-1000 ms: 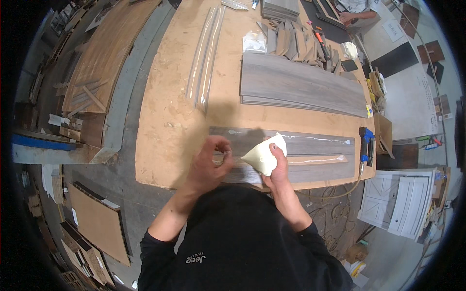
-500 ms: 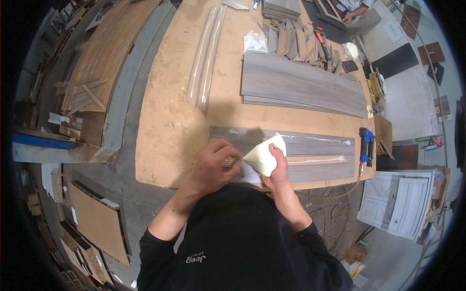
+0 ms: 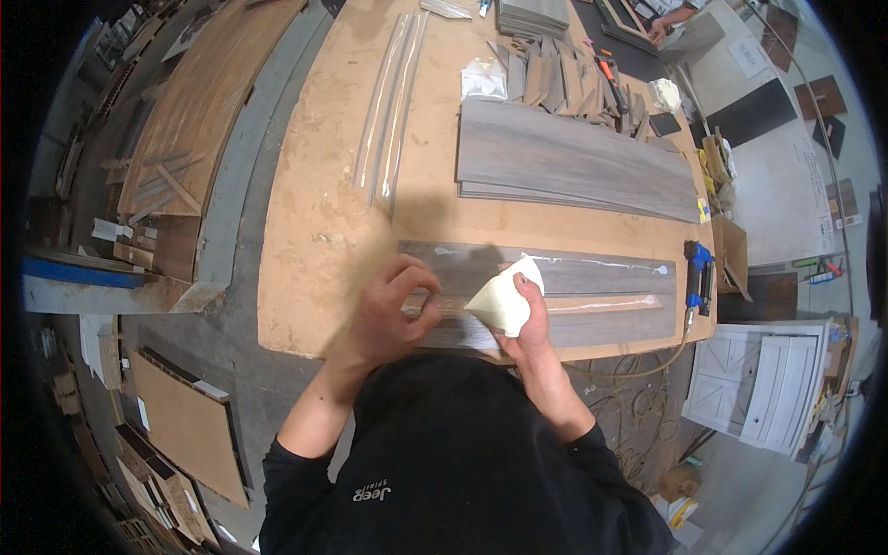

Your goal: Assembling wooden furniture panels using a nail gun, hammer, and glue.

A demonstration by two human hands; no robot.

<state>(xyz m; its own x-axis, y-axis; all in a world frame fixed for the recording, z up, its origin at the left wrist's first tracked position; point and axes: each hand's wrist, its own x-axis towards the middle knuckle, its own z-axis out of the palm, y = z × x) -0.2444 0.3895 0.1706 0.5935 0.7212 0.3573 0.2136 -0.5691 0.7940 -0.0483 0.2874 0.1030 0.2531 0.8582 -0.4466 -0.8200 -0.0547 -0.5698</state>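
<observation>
My right hand [image 3: 530, 319] is wrapped round a cream-coloured, cone-shaped glue bag [image 3: 504, 298], its narrow tip pointing left. My left hand [image 3: 398, 303] is just left of that tip and apart from it, fingers curled in and thumb against the index finger; whatever sits in the pinch, if anything, is too small to make out. Below both hands a grey wood-grain panel [image 3: 601, 325] lies along the front edge of the table. A bead of white glue [image 3: 601, 264] runs along its far side, and another runs along a tan strip [image 3: 592, 305] across its middle.
A blue and black nail gun [image 3: 698, 282] with a hose lies at the right edge. Behind are stacked grey boards [image 3: 573, 148], a heap of grey offcuts [image 3: 564, 81] and two narrow glue-lined strips [image 3: 387, 111]. Another person's hand [image 3: 659, 32] shows at the far right.
My left hand has drawn away to the left from the bag's tip, its fingers still curled. The right hand keeps holding the bag in nearly the same place.
</observation>
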